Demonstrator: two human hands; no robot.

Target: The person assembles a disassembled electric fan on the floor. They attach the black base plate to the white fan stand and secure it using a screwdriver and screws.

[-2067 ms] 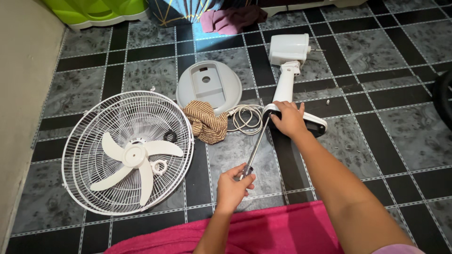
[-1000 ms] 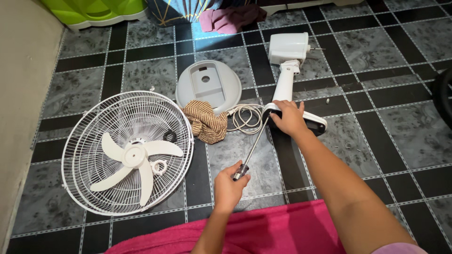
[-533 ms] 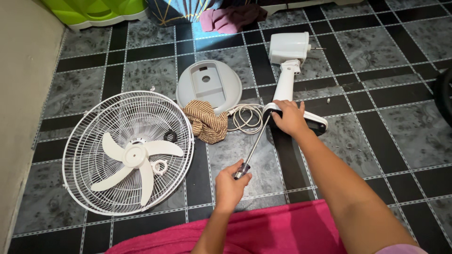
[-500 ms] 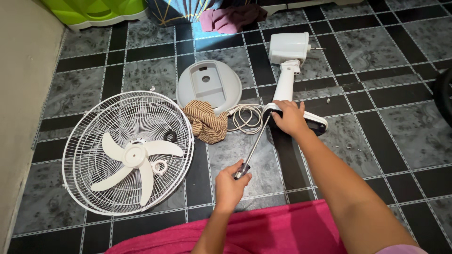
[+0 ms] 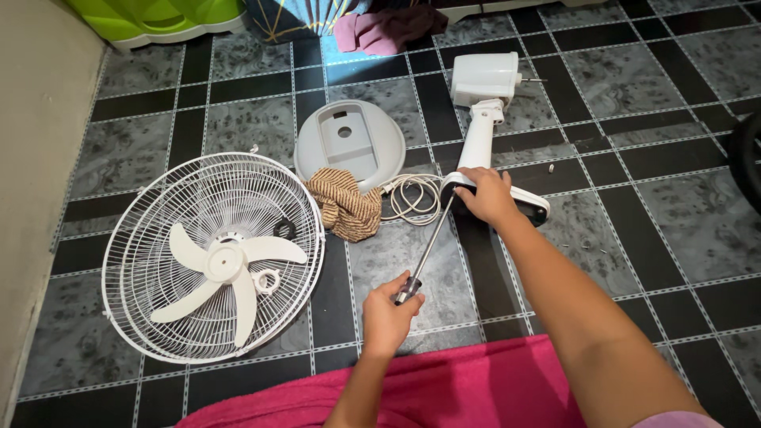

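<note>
Left hand (image 5: 386,311): fingers curled around the handle of a long screwdriver (image 5: 426,246); its shaft slants up to the fan stand's end
Right hand (image 5: 487,195): fingers spread, pressed flat on the white fan stand (image 5: 480,135) lying on the tiled floor (image 5: 634,214)
Nearby: coiled cord (image 5: 411,198); striped cloth (image 5: 342,204); round base (image 5: 349,143); fan grille (image 5: 214,255) well left

The floor (image 5: 634,87) is tiled in grey marbled squares and black bands, and the white fan body (image 5: 483,119) lies on it under the right hand's fingers (image 5: 476,184), with a coiled white cord (image 5: 412,198), a striped brown cloth (image 5: 343,204) and a round grey cover (image 5: 349,143) just to their left. Well left of the left hand's fingers (image 5: 400,292) lie the white wire guards with the fan blade (image 5: 218,257) inside. Small specks right of the right hand's fingers may be screws (image 5: 583,246).
</note>
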